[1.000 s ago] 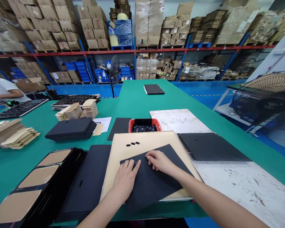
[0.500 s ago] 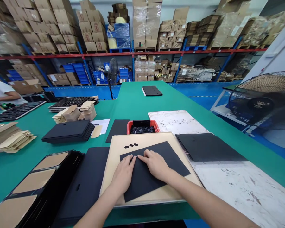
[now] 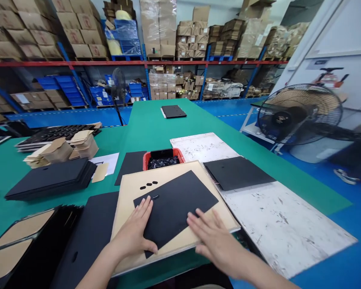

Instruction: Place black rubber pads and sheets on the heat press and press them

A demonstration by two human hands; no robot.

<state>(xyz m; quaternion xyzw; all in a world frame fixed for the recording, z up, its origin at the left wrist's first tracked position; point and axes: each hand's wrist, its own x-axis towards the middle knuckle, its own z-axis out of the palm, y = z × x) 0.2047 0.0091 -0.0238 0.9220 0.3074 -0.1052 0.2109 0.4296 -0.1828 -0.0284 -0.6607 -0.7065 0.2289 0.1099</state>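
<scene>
A black sheet (image 3: 177,204) lies askew on a tan board (image 3: 129,180), with a small dark slot piece (image 3: 155,196) near its upper left corner. My left hand (image 3: 136,226) rests flat on the sheet's left side, fingers spread. Over the lower right edge of the sheet is my right hand (image 3: 215,239), its fingers stretched out and holding nothing. Three small black ovals (image 3: 149,184) lie in a row on the board above the sheet. Behind the board, a red basket (image 3: 181,155) holds small black pieces.
Black sheets (image 3: 239,172) lie on a white stained board (image 3: 276,216) at the right. At the left are a black stack (image 3: 49,176), tan-windowed black pieces (image 3: 24,228) and tan card stacks (image 3: 86,144). A large fan (image 3: 297,114) stands beyond the right table edge.
My right hand has moved from the slot down to the sheet's lower right edge and opened. My left hand has spread flat and slid lower. The view has turned right.
</scene>
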